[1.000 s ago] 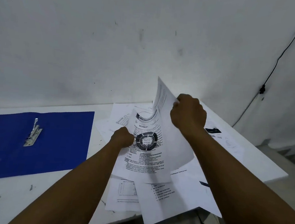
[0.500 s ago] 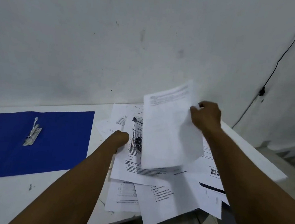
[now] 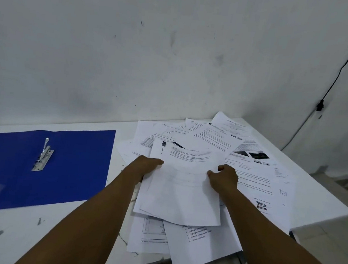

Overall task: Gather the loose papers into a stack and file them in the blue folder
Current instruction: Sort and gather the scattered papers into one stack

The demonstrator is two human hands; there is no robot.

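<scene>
A small stack of printed sheets lies between my hands, over the middle of a spread of loose papers. My left hand grips the stack's left edge with the thumb on top. My right hand pinches its right edge, fingers curled. The blue folder lies open and flat on the white table to the left, with its metal clip near its middle. Sheets near the front hang over the table's edge.
A white wall stands right behind the table. A black cable runs down the wall at the right. The table's right corner drops off to the floor.
My right hand has brought the raised sheet down onto the stack that my left hand holds, and now grips the stack's right edge. More of the spread papers at the right show.
</scene>
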